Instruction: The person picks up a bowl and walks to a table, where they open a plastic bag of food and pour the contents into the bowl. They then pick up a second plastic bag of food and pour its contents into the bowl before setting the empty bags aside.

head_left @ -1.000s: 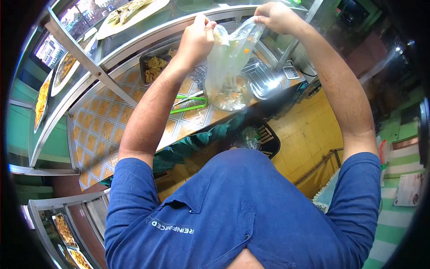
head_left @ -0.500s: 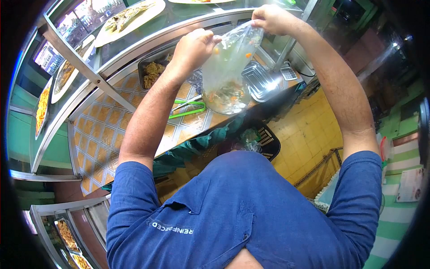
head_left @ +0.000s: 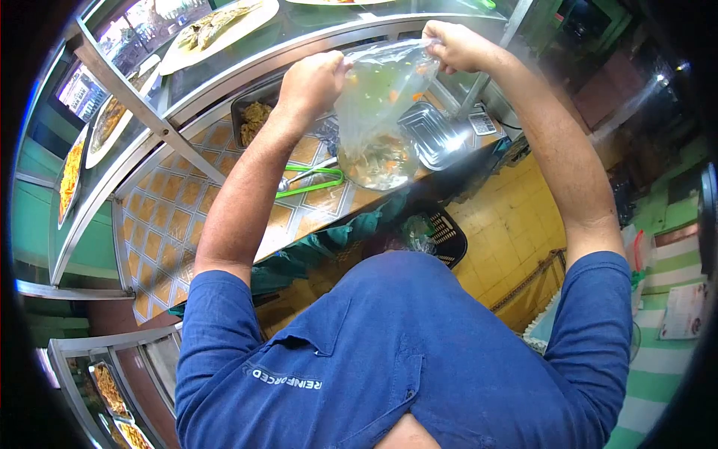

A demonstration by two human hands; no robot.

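Note:
A clear plastic bag (head_left: 374, 112) hangs upright between my hands, its upper edge pulled wide. Soup-like liquid with orange and green bits fills its bottom, which rests on or just above the tiled counter (head_left: 217, 161). My left hand (head_left: 313, 84) is closed on the bag's left upper corner. Pinching the right upper corner is my right hand (head_left: 460, 49). Green-handled tongs (head_left: 318, 181) lie on the counter left of the bag. A clear plastic tray (head_left: 434, 135) sits just to its right.
A dark tray of fried food (head_left: 254, 120) stands behind my left forearm. Plates of food, including a fish plate (head_left: 217, 34), rest on the glass shelf above. A calculator (head_left: 482, 122) lies at the counter's right end. Below is a black basket (head_left: 447, 238) on the yellow tiled floor.
My hands have moved slightly apart and the left one a little lower. The bag's mouth is stretched wider, while its bottom stays in place.

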